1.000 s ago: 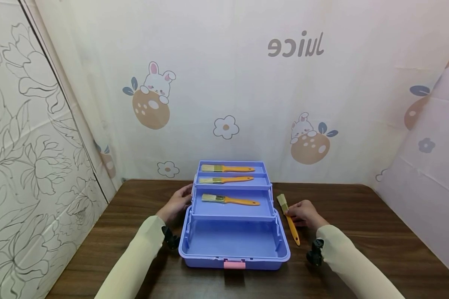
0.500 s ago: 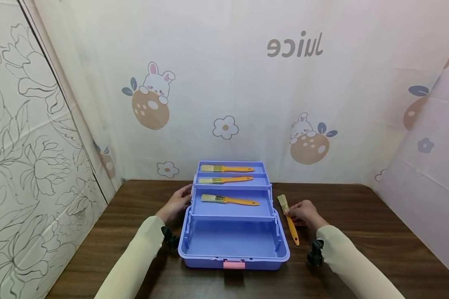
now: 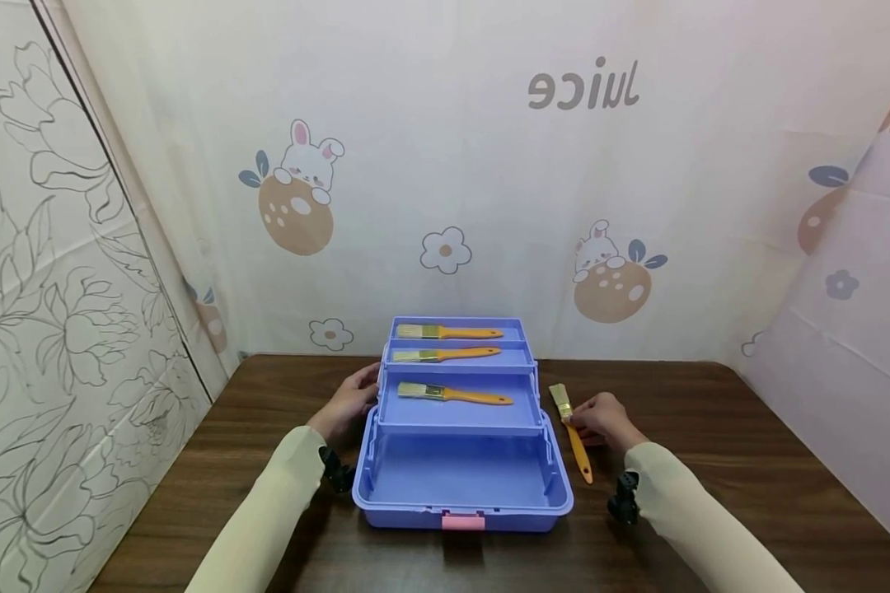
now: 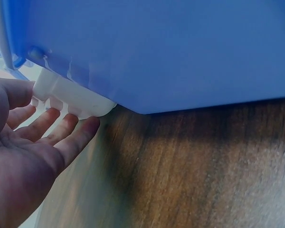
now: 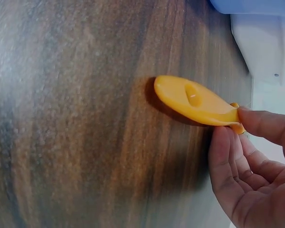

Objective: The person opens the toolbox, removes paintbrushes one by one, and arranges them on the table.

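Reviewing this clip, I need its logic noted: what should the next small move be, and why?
Probably lift the brush toward the bottom compartment of the box: the right hand pinches it beside the box, three other brushes lie in the trays above, and no brush shows in that compartment.

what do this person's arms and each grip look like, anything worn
Long, plain, pale cream fabric sleeves run down to the wrists. A small black device sits at the left wrist, a similar black device at the right. The left grip and right grip are bare; no glove or ring shows.
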A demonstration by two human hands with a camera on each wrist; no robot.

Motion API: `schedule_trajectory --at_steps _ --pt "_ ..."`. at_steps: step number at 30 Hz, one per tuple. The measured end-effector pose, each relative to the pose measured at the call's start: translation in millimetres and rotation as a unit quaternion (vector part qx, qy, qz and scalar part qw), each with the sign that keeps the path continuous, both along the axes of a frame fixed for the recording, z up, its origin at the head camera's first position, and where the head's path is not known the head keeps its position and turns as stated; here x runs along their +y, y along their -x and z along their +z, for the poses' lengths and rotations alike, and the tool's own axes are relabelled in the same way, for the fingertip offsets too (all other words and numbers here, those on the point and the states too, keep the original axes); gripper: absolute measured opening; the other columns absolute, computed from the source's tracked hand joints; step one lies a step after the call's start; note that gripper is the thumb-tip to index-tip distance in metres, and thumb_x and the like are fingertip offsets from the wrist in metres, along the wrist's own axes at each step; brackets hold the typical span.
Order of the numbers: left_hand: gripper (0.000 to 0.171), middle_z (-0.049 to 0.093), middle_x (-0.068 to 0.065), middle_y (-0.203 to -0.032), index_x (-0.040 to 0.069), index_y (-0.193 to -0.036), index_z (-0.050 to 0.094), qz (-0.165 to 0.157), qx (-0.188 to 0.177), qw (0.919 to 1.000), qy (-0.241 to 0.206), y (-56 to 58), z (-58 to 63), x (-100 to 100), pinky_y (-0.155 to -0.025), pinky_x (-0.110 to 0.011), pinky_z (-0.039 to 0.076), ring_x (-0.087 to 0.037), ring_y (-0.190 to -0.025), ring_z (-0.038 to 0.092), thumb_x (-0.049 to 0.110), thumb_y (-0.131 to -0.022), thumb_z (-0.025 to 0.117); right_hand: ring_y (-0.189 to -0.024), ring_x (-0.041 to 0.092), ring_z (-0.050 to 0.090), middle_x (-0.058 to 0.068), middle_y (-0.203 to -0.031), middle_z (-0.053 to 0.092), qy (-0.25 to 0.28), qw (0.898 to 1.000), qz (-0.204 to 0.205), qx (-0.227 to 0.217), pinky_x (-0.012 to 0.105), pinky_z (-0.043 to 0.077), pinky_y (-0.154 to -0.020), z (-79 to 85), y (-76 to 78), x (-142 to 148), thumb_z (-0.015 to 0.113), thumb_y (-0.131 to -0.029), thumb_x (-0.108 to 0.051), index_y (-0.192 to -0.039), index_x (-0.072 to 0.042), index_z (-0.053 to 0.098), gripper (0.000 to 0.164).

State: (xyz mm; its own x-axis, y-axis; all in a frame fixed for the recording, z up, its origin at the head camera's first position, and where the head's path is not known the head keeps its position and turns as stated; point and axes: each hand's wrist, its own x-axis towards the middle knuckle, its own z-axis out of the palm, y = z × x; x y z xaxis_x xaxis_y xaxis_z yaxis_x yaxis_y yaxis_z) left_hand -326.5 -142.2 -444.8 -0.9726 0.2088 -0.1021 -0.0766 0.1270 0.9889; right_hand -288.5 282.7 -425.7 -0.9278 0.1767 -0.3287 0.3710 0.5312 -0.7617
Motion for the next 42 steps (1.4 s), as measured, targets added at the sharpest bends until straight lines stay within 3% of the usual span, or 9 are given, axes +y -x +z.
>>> schedule_trajectory --at_steps 15,25,42 --pt "0.048 0.043 -0.018 -0.138 0.008 -0.148 0.03 0.005 -0.009 0.9999 -0.004 2.3 -3.6 -0.8 -0.099 -0.049 0.04 -0.034 -0.122 0.046 0.012 -0.102 0.042 -0.07 0.024 0.062 0.017 -0.084 0.064 -0.012 1.0 0.011 0.004 0.038 0.056 -0.067 7.7 -4.8 -4.2 0.063 -0.088 -0.004 -0.1 0.013 0.063 0.021" --pt "0.049 0.039 -0.021 -0.14 0.004 -0.149 0.027 -0.003 -0.005 0.9999 -0.01 1.3 -2.3 -0.4 -0.101 -0.05 0.039 -0.036 -0.125 0.043 0.01 -0.102 0.041 -0.066 0.022 0.061 0.014 -0.08 0.064 -0.017 1.0 0.008 0.008 0.036 0.056 -0.063 2.6 -2.6 -1.4 0.064 -0.087 -0.004 -0.097 0.013 0.065 0.02" --pt "0.049 0.04 -0.022 -0.14 0.003 -0.149 0.027 -0.008 0.004 0.9999 -0.009 1.4 -2.7 -0.2 -0.099 -0.048 0.042 -0.035 -0.124 0.044 0.008 -0.102 0.04 -0.066 0.023 0.059 0.013 -0.079 0.065 -0.013 1.0 0.021 0.014 0.036 0.056 -0.062 13.8 -4.1 2.9 0.062 -0.085 -0.004 -0.096 0.011 0.066 0.019"
